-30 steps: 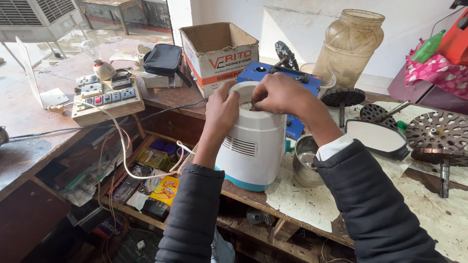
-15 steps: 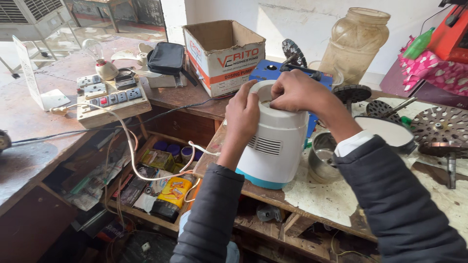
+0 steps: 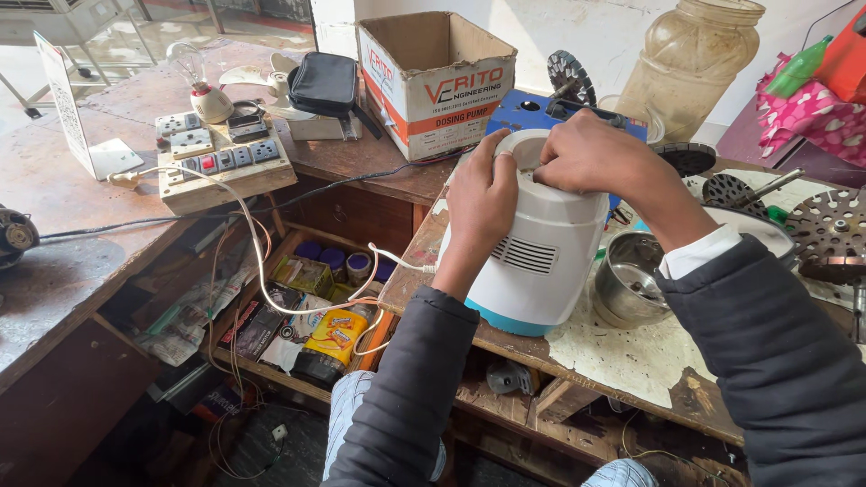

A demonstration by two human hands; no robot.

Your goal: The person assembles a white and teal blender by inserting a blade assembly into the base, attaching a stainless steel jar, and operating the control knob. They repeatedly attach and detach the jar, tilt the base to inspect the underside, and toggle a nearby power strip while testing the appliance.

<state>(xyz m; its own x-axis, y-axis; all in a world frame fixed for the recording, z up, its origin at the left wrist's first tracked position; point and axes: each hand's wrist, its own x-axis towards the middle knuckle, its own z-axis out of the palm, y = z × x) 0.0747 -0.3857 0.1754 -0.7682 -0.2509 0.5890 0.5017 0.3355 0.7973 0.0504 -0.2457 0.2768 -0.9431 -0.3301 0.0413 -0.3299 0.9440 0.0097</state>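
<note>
A white appliance body (image 3: 541, 261) with a side vent grille and a teal base stands tilted on the worn workbench (image 3: 622, 361). My left hand (image 3: 483, 194) grips its upper left side, fingers hooked on the rim. My right hand (image 3: 595, 153) rests on its top opening, fingers curled down at the rim; whether they pinch anything is hidden. A white cord (image 3: 397, 261) runs from the appliance's left side down toward the shelf below.
A small steel bowl (image 3: 631, 284) sits right of the appliance. Behind stand a blue case (image 3: 523, 113), an open cardboard box (image 3: 433, 81), and a large plastic jar (image 3: 690, 68). A wooden switchboard (image 3: 216, 158) lies left. Round metal discs (image 3: 825, 225) lie at right.
The view has shifted so the appliance sits further right and closer. Both hands stay on its top and side, my right hand turned slightly over the rim.
</note>
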